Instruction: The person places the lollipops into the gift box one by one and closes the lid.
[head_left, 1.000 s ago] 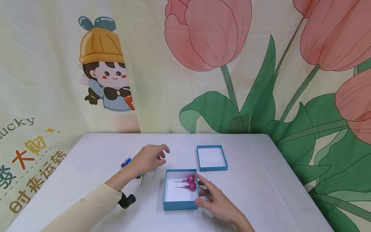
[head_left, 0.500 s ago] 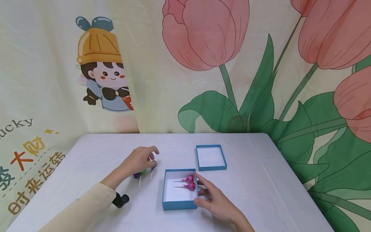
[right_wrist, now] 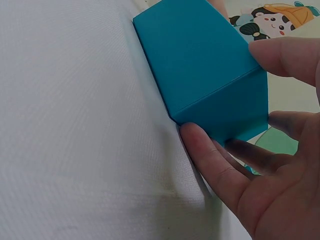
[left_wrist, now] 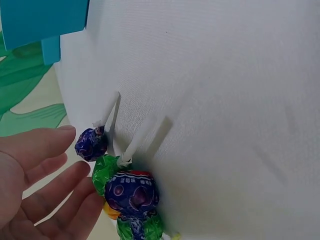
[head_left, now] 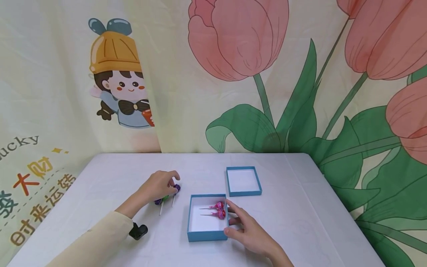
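Note:
My left hand [head_left: 159,186] reaches over several wrapped lollipops on the left of the white table. Its thumb and fingers are spread beside a purple-wrapped lollipop [left_wrist: 91,144], very near or touching it. Green-wrapped [left_wrist: 102,172] and blue-wrapped lollipops [left_wrist: 132,192] lie bunched under that hand, partly hidden in the head view. My right hand [head_left: 248,231] rests thumb and fingers against the right side of an open blue box [head_left: 207,236]. Inside the box, two pink-red lollipops [head_left: 219,214] lie side by side, sticks pointing left.
Behind the box and to its right lies a shallow blue-rimmed lid [head_left: 245,193], its white inside facing up. A small black object [head_left: 138,231] shows beside the left sleeve [head_left: 100,237]. A patterned cloth [head_left: 176,92] hangs behind the table [head_left: 293,207].
My left hand has moved left and down to the purple-wrapped lollipop, and its thumb is now closer to the wrapper. The right hand and the box have stayed in place.

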The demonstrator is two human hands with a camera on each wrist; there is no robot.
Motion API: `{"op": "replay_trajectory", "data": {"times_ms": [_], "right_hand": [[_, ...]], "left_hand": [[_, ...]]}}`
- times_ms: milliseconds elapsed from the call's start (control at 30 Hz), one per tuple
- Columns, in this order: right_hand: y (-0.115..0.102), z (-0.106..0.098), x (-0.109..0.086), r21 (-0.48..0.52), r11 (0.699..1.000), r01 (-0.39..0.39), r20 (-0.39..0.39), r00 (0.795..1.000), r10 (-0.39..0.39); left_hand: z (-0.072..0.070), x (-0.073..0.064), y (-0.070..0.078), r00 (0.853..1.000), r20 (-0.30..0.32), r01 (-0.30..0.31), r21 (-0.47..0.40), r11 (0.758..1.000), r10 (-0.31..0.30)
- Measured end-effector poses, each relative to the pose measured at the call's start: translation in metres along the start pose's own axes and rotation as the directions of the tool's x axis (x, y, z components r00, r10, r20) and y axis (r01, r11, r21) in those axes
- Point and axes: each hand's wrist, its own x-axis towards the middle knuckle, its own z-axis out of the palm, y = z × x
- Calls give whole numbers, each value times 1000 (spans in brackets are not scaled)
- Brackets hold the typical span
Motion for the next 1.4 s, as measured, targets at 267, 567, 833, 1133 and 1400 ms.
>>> {"op": "replay_trajectory", "data": {"times_ms": [267, 567, 833, 1133, 1400], "right_hand": [[-1, 0, 0, 0, 1000, 3, 2, 1000, -3], [-2, 0, -1, 4, 1000, -4, 1, 1000, 4], [-2, 1, -1, -3, 1000, -6, 1, 1000, 6], [-2, 1, 0, -12, 1000, 4, 5, 1000, -4], [-2, 0, -1, -10, 1000, 3, 0, 1000, -3]], "left_hand": [[6, 0, -2, 999, 22, 29, 24, 999, -29], [13, 1, 5, 1000, 18, 0, 32, 999, -1], [15, 3, 15, 999, 17, 34, 23, 999, -34], [19, 8, 20, 998, 37, 56, 6, 998, -56], [22, 13, 23, 999, 36, 24, -23, 999, -23]]}}
